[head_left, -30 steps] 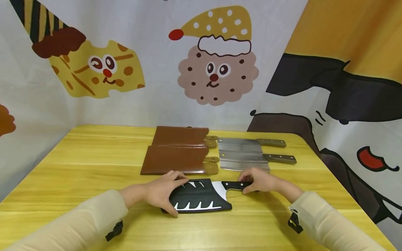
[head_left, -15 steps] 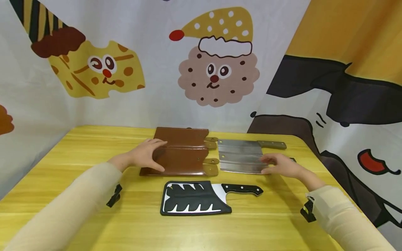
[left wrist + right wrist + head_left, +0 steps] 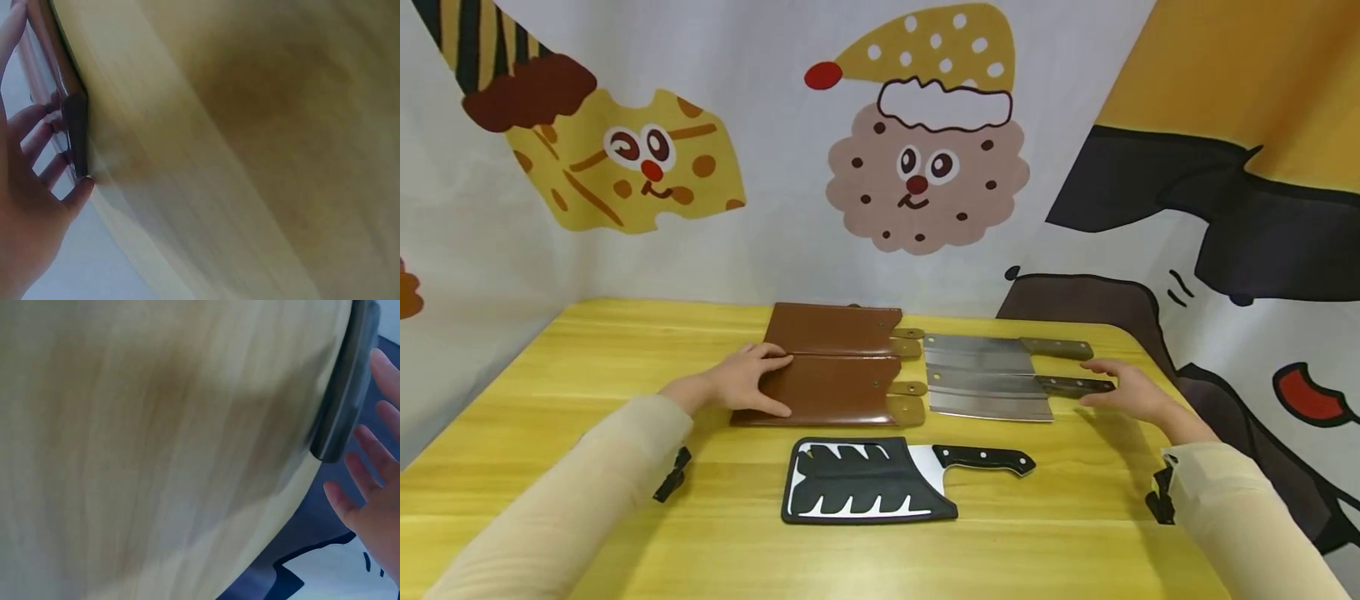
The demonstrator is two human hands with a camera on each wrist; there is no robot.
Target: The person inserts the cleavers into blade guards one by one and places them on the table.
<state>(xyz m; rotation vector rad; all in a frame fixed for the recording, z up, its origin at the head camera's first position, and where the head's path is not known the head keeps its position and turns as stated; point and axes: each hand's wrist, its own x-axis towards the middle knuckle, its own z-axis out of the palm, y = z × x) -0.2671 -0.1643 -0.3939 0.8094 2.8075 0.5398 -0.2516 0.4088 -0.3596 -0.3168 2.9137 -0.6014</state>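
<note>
At the left end of the nearer brown knife sheath (image 3: pixel 831 392), my left hand (image 3: pixel 741 382) is spread, thumb by the near edge and fingers over the top. The left wrist view shows the fingers of this hand (image 3: pixel 37 206) at the sheath's end (image 3: pixel 76 134). My right hand (image 3: pixel 1131 394) hovers around the handle end of the nearer cleaver (image 3: pixel 988 396), fingers apart from each other. In the right wrist view a gap shows between the cleaver handle (image 3: pixel 340 394) and most fingers (image 3: pixel 369 450). Both cleavers lie bare, blades toward the sheaths.
A black-handled cleaver (image 3: pixel 985 458) in a black-and-white blade guard (image 3: pixel 861 483) lies at the front. A second brown sheath (image 3: pixel 831 329) and a second cleaver (image 3: pixel 977 350) lie behind the nearer pair. A printed curtain (image 3: pixel 760 267) hangs behind the wooden table (image 3: pixel 587 358).
Both hands have left the black-handled cleaver and its guard. The left moved up to the nearer brown sheath; the right moved up and right to the nearer bare cleaver's handle.
</note>
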